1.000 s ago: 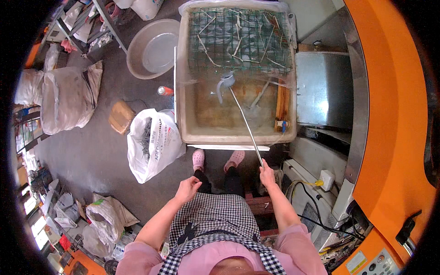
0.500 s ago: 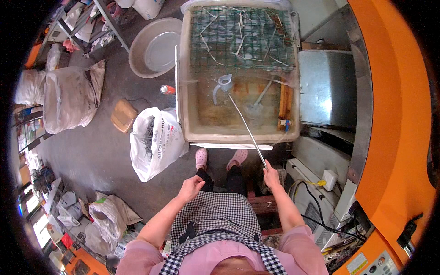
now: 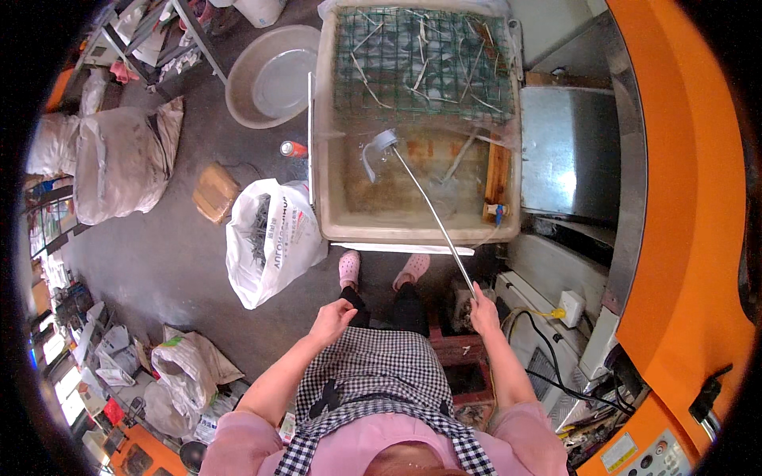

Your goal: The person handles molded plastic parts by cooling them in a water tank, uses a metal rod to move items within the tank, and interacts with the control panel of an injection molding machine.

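Note:
My right hand is wrapped round the near end of a long thin metal rod. At the rod's far end, over the water, is a grey plastic piece, a ring shape with a curved tail dangling to its left. Whether it is hooked on or fixed to the rod is unclear. Beneath it stands a large pale tub of murky water; a green wire grid covers its far part. My left hand hangs before the checked apron, fingers curled in, nothing seen in them.
Left of the tub are a white sack with grey pieces inside, a spray can, a brown package and a round basin. On the right rise a metal panel and an orange machine, with black cables near my right arm.
My right hand has moved slightly right and nearer to me with the rod. The grey piece has turned and shifted a little left. My left hand has barely moved.

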A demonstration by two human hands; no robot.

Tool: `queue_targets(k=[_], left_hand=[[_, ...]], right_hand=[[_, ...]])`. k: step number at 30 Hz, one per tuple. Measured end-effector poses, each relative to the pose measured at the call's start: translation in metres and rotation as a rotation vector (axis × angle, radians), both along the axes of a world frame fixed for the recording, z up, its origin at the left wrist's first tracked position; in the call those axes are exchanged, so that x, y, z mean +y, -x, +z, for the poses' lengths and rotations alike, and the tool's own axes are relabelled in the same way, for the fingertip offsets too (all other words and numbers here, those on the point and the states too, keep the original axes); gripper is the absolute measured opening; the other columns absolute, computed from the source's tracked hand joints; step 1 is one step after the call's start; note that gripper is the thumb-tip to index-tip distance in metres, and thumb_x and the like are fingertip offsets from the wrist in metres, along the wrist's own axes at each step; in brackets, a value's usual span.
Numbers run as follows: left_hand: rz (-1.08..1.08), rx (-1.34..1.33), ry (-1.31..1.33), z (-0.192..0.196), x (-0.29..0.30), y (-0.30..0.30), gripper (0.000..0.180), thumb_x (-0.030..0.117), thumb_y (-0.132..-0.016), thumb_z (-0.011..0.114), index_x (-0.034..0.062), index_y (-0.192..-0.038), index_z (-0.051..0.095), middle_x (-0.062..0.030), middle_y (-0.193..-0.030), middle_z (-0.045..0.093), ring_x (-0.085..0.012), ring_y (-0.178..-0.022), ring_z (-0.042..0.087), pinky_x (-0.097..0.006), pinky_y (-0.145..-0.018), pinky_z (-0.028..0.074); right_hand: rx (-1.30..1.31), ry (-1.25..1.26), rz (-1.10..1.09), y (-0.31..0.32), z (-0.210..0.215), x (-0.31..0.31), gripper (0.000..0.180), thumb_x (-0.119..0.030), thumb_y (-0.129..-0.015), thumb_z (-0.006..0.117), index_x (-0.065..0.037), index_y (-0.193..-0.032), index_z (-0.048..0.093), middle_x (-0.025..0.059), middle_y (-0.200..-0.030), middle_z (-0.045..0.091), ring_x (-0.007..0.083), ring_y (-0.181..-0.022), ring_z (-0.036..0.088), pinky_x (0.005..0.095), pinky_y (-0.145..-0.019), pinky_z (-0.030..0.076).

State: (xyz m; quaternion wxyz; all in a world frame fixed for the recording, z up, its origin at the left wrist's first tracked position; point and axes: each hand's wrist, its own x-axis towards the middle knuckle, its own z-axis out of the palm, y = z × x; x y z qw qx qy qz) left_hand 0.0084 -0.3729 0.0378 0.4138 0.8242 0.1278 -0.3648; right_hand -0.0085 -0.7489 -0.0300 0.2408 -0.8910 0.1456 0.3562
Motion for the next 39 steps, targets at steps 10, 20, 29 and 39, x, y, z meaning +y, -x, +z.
queue_targets(k=[10,20,29,39], left_hand=[[0.006,-0.004,-0.043,-0.014,0.016,0.017,0.019,0.017,-0.081,0.057,-0.0005,-0.087,0.056,-0.0111,-0.064,0.059,-0.0172,-0.056,0.058,-0.029,-0.056,0.047],[0.029,0.009,-0.074,-0.017,0.019,0.017,0.019,0.018,-0.081,0.058,-0.0002,-0.086,0.057,-0.0104,-0.063,0.059,-0.0173,-0.057,0.058,-0.029,-0.056,0.046],[0.067,0.061,-0.075,0.007,0.019,0.013,0.018,0.015,-0.080,0.058,-0.0011,-0.087,0.057,-0.0153,-0.070,0.060,-0.0241,-0.063,0.059,-0.032,-0.060,0.046],[0.071,0.032,-0.084,0.016,0.017,0.016,0.017,0.015,-0.081,0.056,-0.0016,-0.086,0.057,-0.0128,-0.067,0.060,-0.0181,-0.059,0.059,-0.029,-0.056,0.046]], right_hand=[[-0.002,-0.019,0.055,-0.064,-0.064,0.042,0.043,-0.017,-0.086,0.045,-0.010,-0.128,0.036,0.0241,-0.085,0.058,0.0396,-0.079,0.056,0.0475,-0.069,0.045],[-0.066,-0.048,0.032,-0.110,-0.092,0.034,0.041,-0.015,-0.082,0.049,-0.011,-0.122,0.042,0.0271,-0.089,0.056,0.0418,-0.087,0.053,0.0477,-0.076,0.042],[0.087,0.020,0.089,-0.036,-0.026,0.004,0.045,-0.015,-0.086,0.043,-0.010,-0.129,0.033,0.0236,-0.089,0.057,0.0394,-0.083,0.054,0.0474,-0.071,0.043],[0.075,-0.023,0.043,-0.039,-0.031,0.011,0.046,-0.016,-0.085,0.046,-0.010,-0.129,0.034,0.0249,-0.090,0.056,0.0404,-0.085,0.053,0.0457,-0.074,0.043]])
